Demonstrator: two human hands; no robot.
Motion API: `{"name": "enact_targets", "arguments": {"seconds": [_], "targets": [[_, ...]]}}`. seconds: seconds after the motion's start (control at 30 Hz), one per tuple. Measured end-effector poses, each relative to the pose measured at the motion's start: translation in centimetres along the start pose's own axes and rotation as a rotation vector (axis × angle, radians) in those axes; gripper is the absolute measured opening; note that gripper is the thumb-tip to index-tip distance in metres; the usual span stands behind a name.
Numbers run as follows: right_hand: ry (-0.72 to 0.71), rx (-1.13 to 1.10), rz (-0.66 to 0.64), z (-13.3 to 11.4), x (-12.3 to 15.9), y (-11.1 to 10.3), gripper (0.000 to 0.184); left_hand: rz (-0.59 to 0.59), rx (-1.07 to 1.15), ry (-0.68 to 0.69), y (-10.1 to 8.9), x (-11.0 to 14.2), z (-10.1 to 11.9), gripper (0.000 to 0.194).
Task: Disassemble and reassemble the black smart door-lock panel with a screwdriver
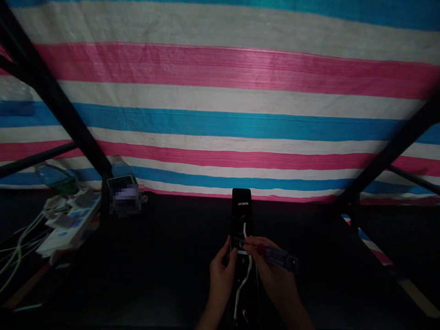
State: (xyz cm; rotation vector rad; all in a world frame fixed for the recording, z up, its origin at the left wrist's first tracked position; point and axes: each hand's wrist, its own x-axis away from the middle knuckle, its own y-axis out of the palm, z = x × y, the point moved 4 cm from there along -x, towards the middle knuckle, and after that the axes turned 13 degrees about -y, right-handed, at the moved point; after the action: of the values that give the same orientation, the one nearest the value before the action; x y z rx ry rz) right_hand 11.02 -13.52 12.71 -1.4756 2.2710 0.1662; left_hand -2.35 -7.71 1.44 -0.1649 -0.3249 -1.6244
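Note:
A long, narrow black device [241,210] with a small white label lies lengthwise on the dark table in front of me. My left hand [222,273] grips its left edge between thumb and fingers. A screwdriver [277,257] with a red and bluish handle is in my right hand [273,279]; its shaft points left across the device, close to my left fingertips. Dim light hides whether the tip touches a screw. A white cable [243,285] runs along the device, passing beneath my right hand toward me.
At the left lie a white power strip [74,224] and tangled white cables [20,250]. A phone-like device [122,183] leans by a clear bottle [118,165]. Dark metal bars [62,98] slope down on both sides, before a striped sheet [220,123].

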Motion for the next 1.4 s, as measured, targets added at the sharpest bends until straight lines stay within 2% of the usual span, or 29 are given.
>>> {"name": "enact_targets", "arguments": {"seconds": [0.17, 1.1, 1.4], "targets": [[0.005, 0.002, -0.008, 0.0, 0.18, -0.1, 0.018, -0.025, 0.028, -0.011, 0.05, 0.05, -0.05, 0.058], [0.016, -0.002, 0.008, -0.65, 0.04, -0.05, 0.016, -0.011, -0.007, 0.005, 0.11, 0.28, 0.54, 0.058], [-0.015, 0.055, -0.011, -0.73, -0.03, -0.22, 0.017, -0.016, 0.012, -0.001, 0.1, 0.45, 0.85, 0.057]]}}
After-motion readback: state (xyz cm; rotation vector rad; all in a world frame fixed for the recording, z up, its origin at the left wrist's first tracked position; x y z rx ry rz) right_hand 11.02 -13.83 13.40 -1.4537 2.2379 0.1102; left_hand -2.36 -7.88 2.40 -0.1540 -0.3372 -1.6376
